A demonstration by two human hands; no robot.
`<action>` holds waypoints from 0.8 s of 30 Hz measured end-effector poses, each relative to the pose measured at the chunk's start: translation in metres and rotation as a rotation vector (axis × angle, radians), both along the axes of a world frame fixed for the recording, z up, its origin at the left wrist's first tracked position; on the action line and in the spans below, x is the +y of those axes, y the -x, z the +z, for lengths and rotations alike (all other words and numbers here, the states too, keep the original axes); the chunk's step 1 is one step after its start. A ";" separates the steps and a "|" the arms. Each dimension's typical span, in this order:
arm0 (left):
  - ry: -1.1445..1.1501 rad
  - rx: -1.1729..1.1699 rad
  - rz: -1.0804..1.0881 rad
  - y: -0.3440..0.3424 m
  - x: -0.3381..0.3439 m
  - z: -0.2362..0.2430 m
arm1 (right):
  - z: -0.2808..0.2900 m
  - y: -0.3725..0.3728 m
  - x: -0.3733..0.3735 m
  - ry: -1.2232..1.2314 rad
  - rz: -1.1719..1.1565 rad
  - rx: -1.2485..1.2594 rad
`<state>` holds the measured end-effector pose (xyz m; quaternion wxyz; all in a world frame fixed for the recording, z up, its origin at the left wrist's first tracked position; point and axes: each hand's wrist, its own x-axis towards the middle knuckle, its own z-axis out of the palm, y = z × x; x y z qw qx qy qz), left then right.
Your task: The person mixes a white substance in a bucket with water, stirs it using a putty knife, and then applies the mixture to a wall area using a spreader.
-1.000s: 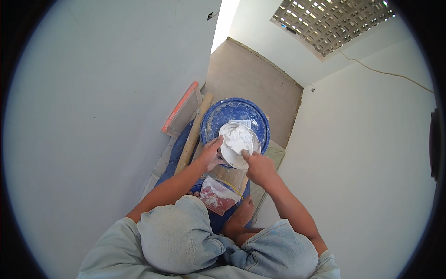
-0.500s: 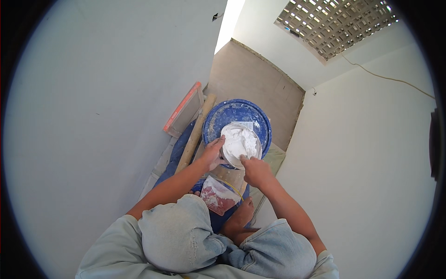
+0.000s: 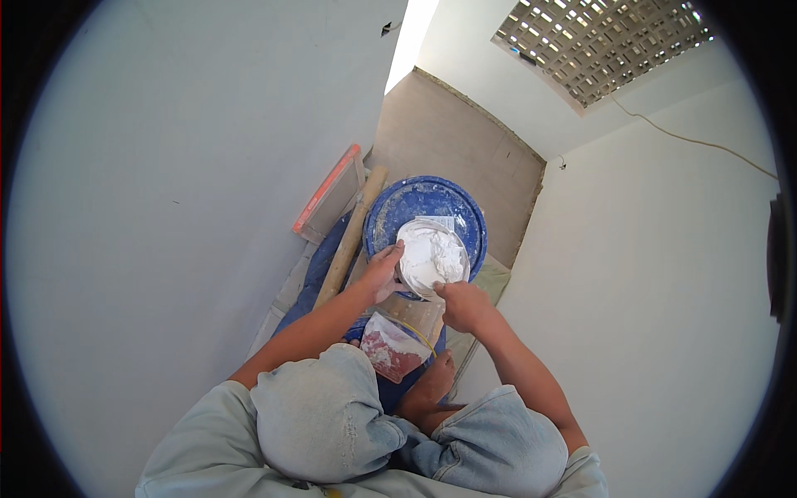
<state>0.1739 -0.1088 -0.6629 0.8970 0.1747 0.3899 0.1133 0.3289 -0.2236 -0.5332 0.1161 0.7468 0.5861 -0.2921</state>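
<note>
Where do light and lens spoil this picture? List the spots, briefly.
Head view: the strip beside the wall burns out white; head view: bright spots dot the lattice; head view: the white paste shows little fine texture; head view: black corners, and the far edge of the floor bows.

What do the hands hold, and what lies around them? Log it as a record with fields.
left hand: grips the left rim of a round white bowl
right hand: at the bowl's near right edge; any tool it holds is unclear
contents: thick white paste
behind bowl: white-spattered, round blue bucket top; contact unclear
left of bucket top: long, tan, round pole
near the feet: white-smeared, reddish, angular object
</note>
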 end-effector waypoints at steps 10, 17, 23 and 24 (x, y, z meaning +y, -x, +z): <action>-0.028 0.001 -0.033 -0.006 0.001 0.004 | -0.006 -0.003 0.018 -0.170 -0.022 -0.048; -0.041 0.052 -0.027 -0.003 -0.003 0.009 | 0.043 -0.030 0.042 0.188 0.208 0.092; -0.037 0.021 -0.024 -0.008 0.002 0.007 | -0.019 0.007 0.013 -0.121 0.044 -0.091; -0.027 0.043 -0.011 -0.008 0.003 0.008 | -0.021 -0.003 0.014 -0.126 0.048 -0.089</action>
